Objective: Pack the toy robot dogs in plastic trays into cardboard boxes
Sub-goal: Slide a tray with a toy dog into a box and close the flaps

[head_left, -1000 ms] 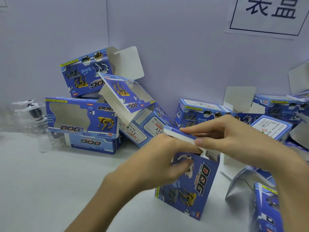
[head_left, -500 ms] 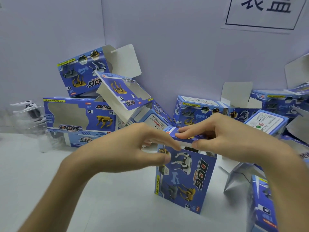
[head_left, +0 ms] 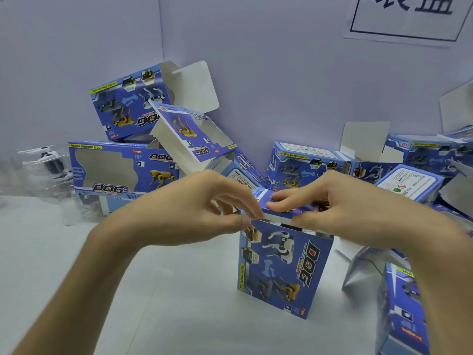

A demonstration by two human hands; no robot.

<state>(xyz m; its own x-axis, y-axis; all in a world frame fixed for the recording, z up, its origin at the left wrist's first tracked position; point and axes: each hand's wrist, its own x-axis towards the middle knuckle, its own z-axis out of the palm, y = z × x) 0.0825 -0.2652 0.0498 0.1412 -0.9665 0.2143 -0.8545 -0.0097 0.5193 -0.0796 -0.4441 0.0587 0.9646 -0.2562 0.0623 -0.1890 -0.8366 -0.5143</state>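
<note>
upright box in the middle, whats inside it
Under the top flap, a narrow gap shows something white and dark inside the upright box. Walls, flap, left hand and right hand cover the rest.

Blurred plastic trays [head_left: 46, 162], far left.

Even bluish light, soft blur, warped edges.

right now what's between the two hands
The top flap of the upright box, seen in the head view. The right hand pinches it; the left hand pinches the box's top corner.
</note>
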